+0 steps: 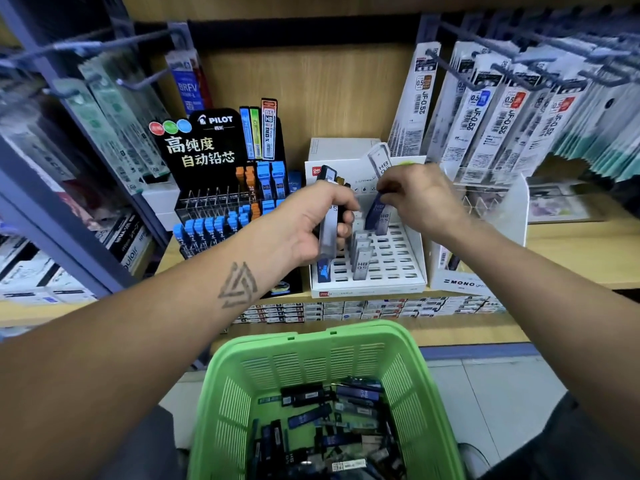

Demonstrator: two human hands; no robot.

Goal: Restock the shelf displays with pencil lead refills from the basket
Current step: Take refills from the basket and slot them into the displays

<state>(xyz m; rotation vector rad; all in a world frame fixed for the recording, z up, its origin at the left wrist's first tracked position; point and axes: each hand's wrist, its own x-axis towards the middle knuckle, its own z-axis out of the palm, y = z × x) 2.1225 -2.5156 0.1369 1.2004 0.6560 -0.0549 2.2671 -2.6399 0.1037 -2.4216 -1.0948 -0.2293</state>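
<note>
Green plastic fills the bottom of my head view: the slatted basket [311, 368] sits right below me, its floor littered with dark lead refill cases [332, 424] lying every which way. Up on the wooden shelf [571, 244] stands the white slotted display tray [398, 258], and both hands are over it. My left hand [311, 220] is clenched round a bundle of refill cases [327, 233], a grey translucent one in front, others poking out above the knuckles. My right hand [415, 199] pinches a dark blue HB case [375, 213] at its top end, tilted, its lower end down at the tray's back rows; I cannot tell whether it sits in a slot. Beside it, grey HB 0.5 cases [362, 258] stand upright in the tray's left-middle slots, and 1 blue case [323, 270] stands at the front-left corner. Left of the tray is the black Pilot display stand [204, 150] with blue and orange lead tubes. Hanging JF-0.5 refill packs [485, 123] crowd the pegs at upper right.
</note>
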